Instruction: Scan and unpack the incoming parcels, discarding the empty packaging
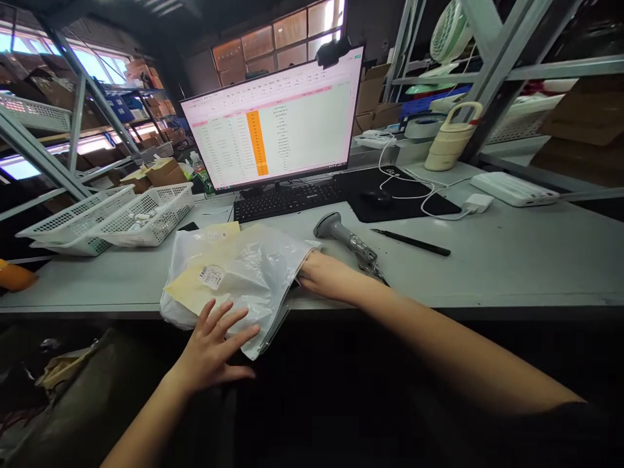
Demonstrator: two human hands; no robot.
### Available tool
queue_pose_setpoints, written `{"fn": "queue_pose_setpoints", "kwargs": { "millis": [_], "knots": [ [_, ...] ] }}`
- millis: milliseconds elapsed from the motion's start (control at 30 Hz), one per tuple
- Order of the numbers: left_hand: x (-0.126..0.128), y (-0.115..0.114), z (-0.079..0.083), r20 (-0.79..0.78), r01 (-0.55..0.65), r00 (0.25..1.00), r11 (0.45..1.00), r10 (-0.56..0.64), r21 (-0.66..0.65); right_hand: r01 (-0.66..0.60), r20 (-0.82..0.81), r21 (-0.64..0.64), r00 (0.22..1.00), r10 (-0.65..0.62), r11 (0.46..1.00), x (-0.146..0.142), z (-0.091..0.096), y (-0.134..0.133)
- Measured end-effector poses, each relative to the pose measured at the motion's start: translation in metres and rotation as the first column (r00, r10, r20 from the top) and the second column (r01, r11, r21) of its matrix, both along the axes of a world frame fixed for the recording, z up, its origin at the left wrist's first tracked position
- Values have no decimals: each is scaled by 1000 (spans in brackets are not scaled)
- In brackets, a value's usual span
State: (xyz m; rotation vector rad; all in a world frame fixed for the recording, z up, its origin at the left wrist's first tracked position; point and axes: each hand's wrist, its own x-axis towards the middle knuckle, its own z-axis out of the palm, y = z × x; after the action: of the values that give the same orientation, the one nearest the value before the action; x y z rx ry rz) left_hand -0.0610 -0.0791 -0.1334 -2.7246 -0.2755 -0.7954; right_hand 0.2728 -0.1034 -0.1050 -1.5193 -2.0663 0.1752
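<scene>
A white translucent plastic bag (258, 266) lies on the front of the desk, its lower corner hanging over the edge. Yellow paper or packets show at its left, along with a small white barcode label (212, 276). My right hand (319, 273) reaches into the bag's opening on the right side, its fingers hidden inside. With fingers spread, my left hand (214, 348) is at the bag's lower front side. Just right of the bag's mouth lies a grey barcode scanner (348, 237).
White perforated baskets (146, 214) stand at the left. Behind the bag are a black keyboard (287, 200) and a monitor (277, 123). On the right lie a black pen-like knife (412, 241), a mouse (377, 197), a white power bank (514, 188) and a cable. A cream tumbler (451, 140) stands behind.
</scene>
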Motion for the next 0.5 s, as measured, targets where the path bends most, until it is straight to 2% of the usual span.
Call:
{"fn": "queue_pose_setpoints", "kwargs": {
  "millis": [133, 200, 267, 300, 333, 400, 433, 500],
  "knots": [
    [0, -5, -14, 163, 45, 986, 999, -45, 0, 106, 326, -146, 944, -53, 984, 5, 3, -15],
    [7, -5, -8, 268, 59, 962, 997, -45, -45, 207, 428, -128, 894, -135, 970, -2, 14, -28],
    [18, -2, 11, 360, 55, 933, 996, -25, -73, 231, 417, -6, 885, -207, 973, -17, 32, -43],
    [25, 1, 25, 394, 50, 919, 996, -19, -68, 188, 357, 84, 911, -205, 979, -26, 43, -49],
    [33, 4, 41, 421, 44, 907, 998, -17, -53, 112, 273, 179, 949, -159, 977, -36, 53, -54],
    [49, 11, 72, 477, 28, 879, 1000, -23, -4, -63, 121, 340, 992, 22, 938, -55, 72, -57],
    [57, 14, 86, 498, 23, 867, 1000, -27, 14, -125, 76, 389, 992, 103, 913, -63, 79, -54],
    [71, 20, 108, 524, 29, 850, 999, -43, 36, -164, 16, 428, 985, 174, 889, -73, 86, -43]
  ]
}}
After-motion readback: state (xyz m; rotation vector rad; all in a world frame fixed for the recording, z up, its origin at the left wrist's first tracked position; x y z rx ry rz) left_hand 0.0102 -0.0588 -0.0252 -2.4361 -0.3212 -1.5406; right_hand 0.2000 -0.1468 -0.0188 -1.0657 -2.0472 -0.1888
